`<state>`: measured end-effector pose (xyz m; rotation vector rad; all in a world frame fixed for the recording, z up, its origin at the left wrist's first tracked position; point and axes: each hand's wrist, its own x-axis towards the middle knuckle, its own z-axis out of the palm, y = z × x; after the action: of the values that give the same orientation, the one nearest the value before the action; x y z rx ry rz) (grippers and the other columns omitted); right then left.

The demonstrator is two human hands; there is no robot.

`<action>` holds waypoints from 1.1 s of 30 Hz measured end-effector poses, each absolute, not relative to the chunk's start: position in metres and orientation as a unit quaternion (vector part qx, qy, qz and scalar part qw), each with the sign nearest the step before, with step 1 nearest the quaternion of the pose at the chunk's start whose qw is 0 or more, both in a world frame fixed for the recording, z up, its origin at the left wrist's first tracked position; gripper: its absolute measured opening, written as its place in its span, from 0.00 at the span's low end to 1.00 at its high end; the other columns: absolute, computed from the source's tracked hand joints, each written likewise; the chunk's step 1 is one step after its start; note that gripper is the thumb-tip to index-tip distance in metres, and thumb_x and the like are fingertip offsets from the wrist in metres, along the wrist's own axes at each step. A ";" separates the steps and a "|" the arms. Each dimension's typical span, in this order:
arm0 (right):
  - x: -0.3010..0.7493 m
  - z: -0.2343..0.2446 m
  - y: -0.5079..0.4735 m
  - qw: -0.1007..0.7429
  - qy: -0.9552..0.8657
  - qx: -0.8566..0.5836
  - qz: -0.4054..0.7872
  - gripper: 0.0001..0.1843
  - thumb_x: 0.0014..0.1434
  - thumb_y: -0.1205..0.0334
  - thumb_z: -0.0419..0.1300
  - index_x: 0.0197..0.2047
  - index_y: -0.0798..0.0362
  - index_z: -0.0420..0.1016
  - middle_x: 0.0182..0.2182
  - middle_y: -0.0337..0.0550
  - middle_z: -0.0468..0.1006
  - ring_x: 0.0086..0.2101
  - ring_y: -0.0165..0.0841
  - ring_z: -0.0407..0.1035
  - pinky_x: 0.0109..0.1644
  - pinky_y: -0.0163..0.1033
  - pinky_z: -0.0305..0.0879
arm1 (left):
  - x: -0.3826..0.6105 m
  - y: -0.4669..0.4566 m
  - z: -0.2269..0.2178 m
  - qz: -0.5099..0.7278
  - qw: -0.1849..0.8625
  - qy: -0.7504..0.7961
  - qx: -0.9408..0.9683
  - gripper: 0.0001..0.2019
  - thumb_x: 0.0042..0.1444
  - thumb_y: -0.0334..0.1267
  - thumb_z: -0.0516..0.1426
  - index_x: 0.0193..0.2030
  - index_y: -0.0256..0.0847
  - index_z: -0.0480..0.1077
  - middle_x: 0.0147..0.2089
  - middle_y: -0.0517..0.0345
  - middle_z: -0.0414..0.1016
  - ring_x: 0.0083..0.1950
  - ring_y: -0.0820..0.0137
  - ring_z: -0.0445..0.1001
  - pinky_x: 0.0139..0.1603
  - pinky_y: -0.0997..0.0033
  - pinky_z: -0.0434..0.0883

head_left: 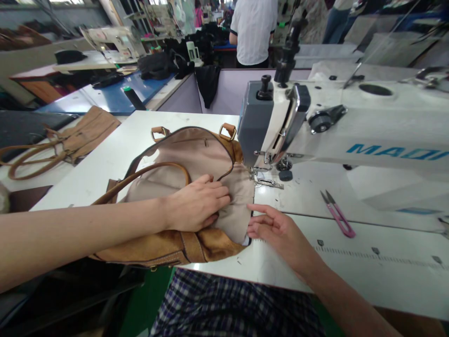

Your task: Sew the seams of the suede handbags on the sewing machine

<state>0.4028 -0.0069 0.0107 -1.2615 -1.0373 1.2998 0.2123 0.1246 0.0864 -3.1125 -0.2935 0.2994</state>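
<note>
A tan leather handbag (195, 246) lies on its side, its zippered mouth open and its beige lining (242, 187) spread toward the sewing machine. My left hand (198, 201) reaches across the bag with bent fingers gripping the lining. At the lining's right edge, my right hand (271, 227) pinches the border between thumb and curled fingers, while its index finger stretches along the edge. The lining's far right edge lies by the presser foot (266, 180). A brown strap handle (140, 175) arches over the bag, behind my left forearm. The undersides of both hands' fingertips are partly hidden.
The sewing machine (382, 121) occupies the right side. Pink-handled thread snips (338, 214) lie on the white table (280, 276). Another brown bag (84, 131) rests at the left. A person in a white shirt (255, 30) is beyond the partition (231, 91).
</note>
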 end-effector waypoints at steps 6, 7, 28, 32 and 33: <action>0.392 0.017 -0.001 0.404 -0.673 -0.596 0.168 0.16 0.59 0.73 0.54 0.47 0.53 0.77 0.34 0.45 0.79 0.34 0.34 0.74 0.38 0.40 0.75 | 0.218 0.138 0.094 0.137 0.006 -0.038 -0.990 0.13 0.64 0.43 0.51 0.42 0.38 0.72 0.48 0.50 0.74 0.45 0.64 0.71 0.49 0.63 0.58; 0.391 0.018 0.000 0.378 -0.705 -0.594 0.087 0.14 0.60 0.72 0.54 0.44 0.54 0.78 0.33 0.46 0.78 0.33 0.36 0.73 0.37 0.41 0.74 | 0.220 0.142 0.095 0.143 0.019 -0.044 -0.989 0.15 0.65 0.45 0.50 0.42 0.38 0.72 0.46 0.50 0.75 0.42 0.64 0.71 0.47 0.62 0.58; 0.394 0.007 -0.014 0.345 -0.779 -0.521 -0.057 0.12 0.62 0.74 0.54 0.43 0.59 0.78 0.40 0.49 0.82 0.43 0.37 0.76 0.49 0.42 0.76 | 0.222 0.138 0.072 0.114 -0.087 -0.066 -0.987 0.32 0.57 0.26 0.48 0.69 0.43 0.49 0.71 0.54 0.51 0.71 0.63 0.52 0.70 0.44 0.40; 0.393 0.006 -0.014 0.333 -0.781 -0.523 -0.069 0.14 0.62 0.76 0.52 0.42 0.59 0.79 0.39 0.48 0.82 0.43 0.37 0.76 0.49 0.42 0.75 | 0.225 0.135 0.073 0.127 -0.095 -0.065 -0.985 0.29 0.61 0.29 0.46 0.69 0.40 0.48 0.71 0.53 0.49 0.72 0.67 0.48 0.72 0.48 0.33; 0.392 0.006 -0.014 0.331 -0.781 -0.524 -0.071 0.14 0.62 0.76 0.52 0.42 0.60 0.79 0.39 0.48 0.82 0.43 0.37 0.76 0.49 0.42 0.75 | 0.226 0.136 0.073 0.136 -0.094 -0.063 -0.984 0.28 0.62 0.30 0.47 0.69 0.40 0.48 0.71 0.52 0.48 0.72 0.67 0.48 0.72 0.50 0.34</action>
<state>0.3924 -0.0141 0.0055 -1.3696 -2.0426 -0.1869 0.2261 0.1355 0.0734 -3.2923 -0.2092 0.4553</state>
